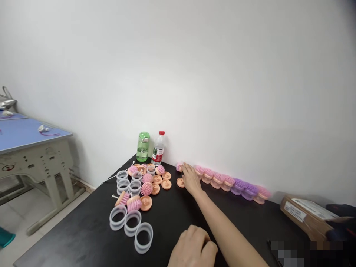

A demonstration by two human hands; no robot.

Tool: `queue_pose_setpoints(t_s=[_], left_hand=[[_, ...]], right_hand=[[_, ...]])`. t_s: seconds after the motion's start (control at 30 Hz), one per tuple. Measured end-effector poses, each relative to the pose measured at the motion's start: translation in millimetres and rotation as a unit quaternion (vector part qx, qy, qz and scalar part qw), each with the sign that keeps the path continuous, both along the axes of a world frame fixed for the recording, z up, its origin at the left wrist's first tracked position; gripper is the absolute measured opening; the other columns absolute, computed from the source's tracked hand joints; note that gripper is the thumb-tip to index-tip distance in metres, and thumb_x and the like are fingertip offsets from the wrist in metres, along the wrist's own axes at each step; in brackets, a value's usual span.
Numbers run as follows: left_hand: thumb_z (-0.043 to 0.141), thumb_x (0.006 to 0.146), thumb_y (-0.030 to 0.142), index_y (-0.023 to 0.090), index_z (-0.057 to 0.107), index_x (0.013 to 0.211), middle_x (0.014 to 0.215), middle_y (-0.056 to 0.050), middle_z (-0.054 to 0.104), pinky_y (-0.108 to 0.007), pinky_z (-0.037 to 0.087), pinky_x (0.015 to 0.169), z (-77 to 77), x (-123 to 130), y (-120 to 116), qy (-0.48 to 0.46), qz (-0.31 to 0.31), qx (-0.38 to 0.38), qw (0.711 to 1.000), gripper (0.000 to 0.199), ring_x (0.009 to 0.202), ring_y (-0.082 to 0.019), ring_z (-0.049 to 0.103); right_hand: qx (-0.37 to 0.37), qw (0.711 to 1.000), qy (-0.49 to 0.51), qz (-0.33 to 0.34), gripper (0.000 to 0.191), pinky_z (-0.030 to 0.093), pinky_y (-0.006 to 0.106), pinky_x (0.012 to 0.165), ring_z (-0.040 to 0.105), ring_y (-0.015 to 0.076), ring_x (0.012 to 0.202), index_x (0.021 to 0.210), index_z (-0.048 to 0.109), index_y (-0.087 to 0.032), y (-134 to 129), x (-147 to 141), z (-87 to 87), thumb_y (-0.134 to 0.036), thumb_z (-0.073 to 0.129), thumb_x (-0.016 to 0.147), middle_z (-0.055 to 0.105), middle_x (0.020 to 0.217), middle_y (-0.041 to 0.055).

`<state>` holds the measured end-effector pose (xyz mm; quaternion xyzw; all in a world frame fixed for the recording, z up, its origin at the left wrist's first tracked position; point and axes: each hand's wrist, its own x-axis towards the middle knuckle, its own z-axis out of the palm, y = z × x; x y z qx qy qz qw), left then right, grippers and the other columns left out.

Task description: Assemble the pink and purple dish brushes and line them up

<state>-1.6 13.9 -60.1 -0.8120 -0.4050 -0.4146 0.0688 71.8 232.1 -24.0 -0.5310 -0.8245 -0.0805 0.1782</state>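
Reaching toward the wall, my right hand (191, 178) has its fingers closed at a pink bristle brush head (178, 167) lying on its side. A peach disc with a raised centre (180, 182) lies just below those fingers. My left hand (192, 247) is low in the view, palm down with fingers curled; whatever is under them, if anything, is hidden. To the left lie clear plastic rings (143, 238), more peach discs (146, 203) and loose pink brush heads (147, 189). Assembled pink and purple scrub brushes (218, 180) stand in a row along the wall, right of my right hand.
A green bottle (142, 147) and a water bottle with a red cap (158, 149) stand at the black table's (91, 226) back corner. On the right is a cardboard box (308, 217). A blue-topped desk (30, 131) stands apart on the left.
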Motion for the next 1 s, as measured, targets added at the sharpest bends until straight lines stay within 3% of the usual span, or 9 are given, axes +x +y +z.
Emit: queue_pose_setpoints(t_s=[0.07, 0.13, 0.33, 0.43, 0.5, 0.63, 0.73, 0.9, 1.0], left_hand=[[0.071, 0.079, 0.025, 0.020, 0.056, 0.083, 0.078, -0.001, 0.058, -0.029, 0.035, 0.054, -1.9, 0, 5, 0.036, 0.016, 0.033, 0.999, 0.016, 0.068, -0.017, 0.053], [0.070, 0.081, 0.027, 0.020, 0.053, 0.075, 0.070, 0.000, 0.055, -0.030, 0.029, 0.051, -1.6, -2, 9, 0.085, 0.022, 0.040, 0.995, 0.019, 0.063, -0.016, 0.049], [0.061, 0.090, 0.029, 0.019, 0.054, 0.072, 0.065, -0.001, 0.054, -0.032, 0.023, 0.052, 7.7, -5, 6, 0.194, -0.004, -0.044, 0.980, 0.022, 0.061, -0.016, 0.047], [0.060, 0.089, 0.033, 0.019, 0.055, 0.076, 0.066, -0.003, 0.056, -0.032, 0.023, 0.052, 16.4, -9, 1, 0.201, -0.015, -0.064, 0.977, 0.020, 0.062, -0.017, 0.049], [0.066, 0.083, 0.035, 0.018, 0.056, 0.080, 0.071, -0.003, 0.059, -0.032, 0.027, 0.053, 26.3, -15, -2, 0.205, -0.017, -0.074, 0.976, 0.020, 0.065, -0.018, 0.051], [0.073, 0.075, 0.027, 0.015, 0.059, 0.090, 0.085, -0.007, 0.064, -0.034, 0.039, 0.065, 55.4, -33, -5, 0.201, 0.030, -0.127, 0.971, 0.024, 0.077, -0.023, 0.056], [0.077, 0.074, 0.030, 0.014, 0.062, 0.097, 0.096, -0.011, 0.066, -0.038, 0.043, 0.076, 78.3, -52, -6, 0.172, 0.095, -0.196, 0.961, 0.032, 0.089, -0.028, 0.058], [0.090, 0.056, 0.045, 0.010, 0.063, 0.102, 0.102, -0.017, 0.064, -0.044, 0.044, 0.081, 102.9, -89, -17, 0.146, 0.129, -0.223, 0.955, 0.064, 0.098, -0.037, 0.057], [0.096, 0.040, 0.034, 0.011, 0.067, 0.096, 0.099, -0.018, 0.065, -0.047, 0.043, 0.083, 105.1, -101, -29, 0.203, 0.127, -0.252, 0.938, 0.068, 0.097, -0.039, 0.056]], right_hand=[[-0.014, 1.000, -0.017, 0.005, 0.052, 0.038, 0.040, 0.107, 0.036, 0.0260, 0.140, 0.137, 0.051, -0.021, 15, -10, 2.6, -0.002, 0.050, 0.089, 0.041, 0.153, 0.0107], [-0.032, 0.999, -0.028, -0.010, 0.046, 0.043, 0.041, 0.102, 0.046, 0.0281, 0.131, 0.133, 0.055, -0.020, 25, -17, 4.7, -0.006, 0.055, 0.089, 0.045, 0.149, 0.0139], [-0.057, 0.997, -0.039, -0.035, 0.026, 0.052, 0.043, 0.089, 0.061, 0.0221, 0.105, 0.116, 0.060, -0.017, 23, -24, 7.8, -0.032, 0.060, 0.094, 0.060, 0.122, 0.0071], [-0.063, 0.997, -0.027, -0.033, 0.020, 0.050, 0.039, 0.084, 0.062, 0.0231, 0.099, 0.111, 0.060, -0.013, 11, -19, 11.8, -0.020, 0.059, 0.092, 0.063, 0.110, 0.0097], [-0.056, 0.998, -0.006, -0.027, 0.028, 0.047, 0.038, 0.084, 0.060, 0.0264, 0.102, 0.115, 0.058, -0.012, 1, -12, 17.2, -0.009, 0.056, 0.088, 0.063, 0.108, 0.0142], [-0.030, 0.998, 0.059, 0.006, 0.043, 0.043, 0.037, 0.094, 0.056, 0.0278, 0.115, 0.128, 0.049, -0.010, -34, 6, 30.0, -0.013, 0.052, 0.085, 0.059, 0.121, 0.0183], [-0.027, 0.994, 0.097, 0.041, 0.039, 0.042, 0.036, 0.099, 0.057, 0.0260, 0.115, 0.121, 0.055, -0.015, -78, 26, 34.9, -0.022, 0.055, 0.083, 0.062, 0.120, 0.0136], [-0.065, 0.982, 0.162, 0.079, 0.028, 0.050, 0.034, 0.087, 0.065, 0.0232, 0.097, 0.103, 0.064, -0.023, -159, 64, 31.2, -0.025, 0.057, 0.076, 0.067, 0.106, 0.0051], [-0.141, 0.946, 0.285, 0.053, 0.026, 0.051, 0.034, 0.074, 0.065, 0.0222, 0.080, 0.093, 0.064, -0.024, -190, 85, 25.9, -0.022, 0.060, 0.068, 0.067, 0.091, 0.0025]])
